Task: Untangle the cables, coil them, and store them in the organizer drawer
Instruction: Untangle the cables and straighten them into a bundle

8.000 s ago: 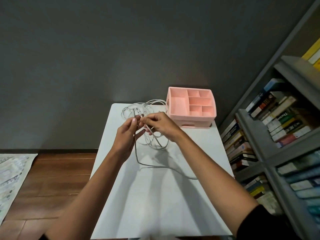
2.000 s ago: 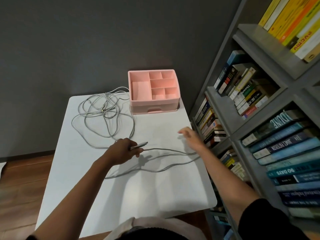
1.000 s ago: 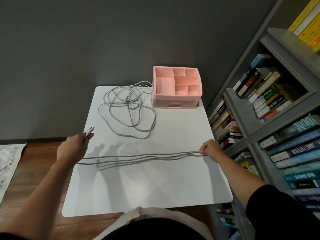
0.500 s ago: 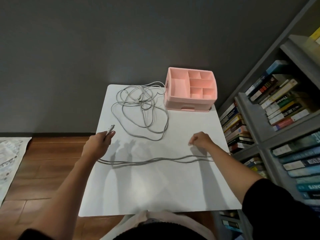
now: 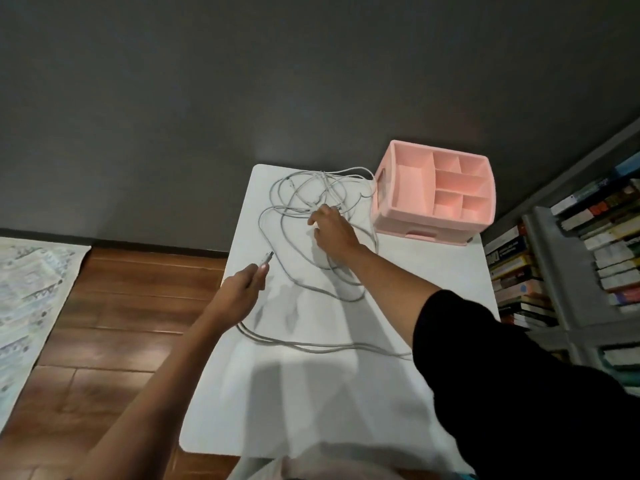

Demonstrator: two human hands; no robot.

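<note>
My right hand (image 5: 330, 228) is off the straightened run (image 5: 311, 346) and on the tangle (image 5: 311, 195) at 12 o'clock, grip unclear. My left hand (image 5: 242, 285) pinches the plug (image 5: 266, 258). More loops to free.

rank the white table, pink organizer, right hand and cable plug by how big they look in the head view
1. white table
2. pink organizer
3. right hand
4. cable plug
None of these look close in size.

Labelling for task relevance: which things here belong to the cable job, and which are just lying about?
Job: cables; left hand gripping one plug; right hand reaching among them; organizer; table.
Lying about: books; shelf; rug.
</note>
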